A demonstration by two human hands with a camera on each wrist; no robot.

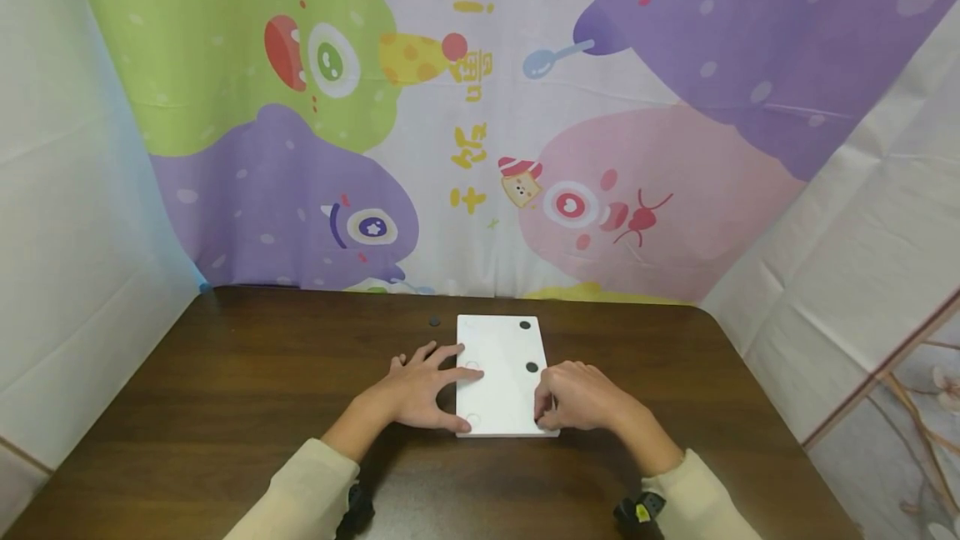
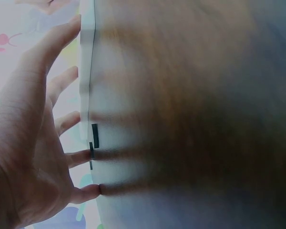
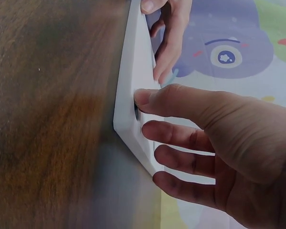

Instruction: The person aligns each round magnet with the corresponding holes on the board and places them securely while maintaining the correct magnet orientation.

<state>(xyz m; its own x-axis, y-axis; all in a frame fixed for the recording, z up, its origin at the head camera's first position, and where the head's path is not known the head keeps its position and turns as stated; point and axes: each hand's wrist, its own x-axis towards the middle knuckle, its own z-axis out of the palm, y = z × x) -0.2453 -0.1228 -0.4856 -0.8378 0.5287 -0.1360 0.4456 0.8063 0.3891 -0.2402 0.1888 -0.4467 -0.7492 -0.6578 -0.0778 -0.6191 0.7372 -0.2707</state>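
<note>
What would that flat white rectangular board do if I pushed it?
The flat white rectangular board would probably slide, not tip, because it lies flat on the brown wood-grained table. It's likely stiff, since its edges look straight.

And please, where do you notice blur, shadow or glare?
Head view: fairly clear, soft shadow on the tabletop below the left hand; left wrist view: tabletop hazy, dark streaks from the fingertips; right wrist view: pale sheen on the tabletop beside the white board.

White slab [image 1: 498, 394] lies flat (black discs [image 1: 532, 367] on it).
</note>
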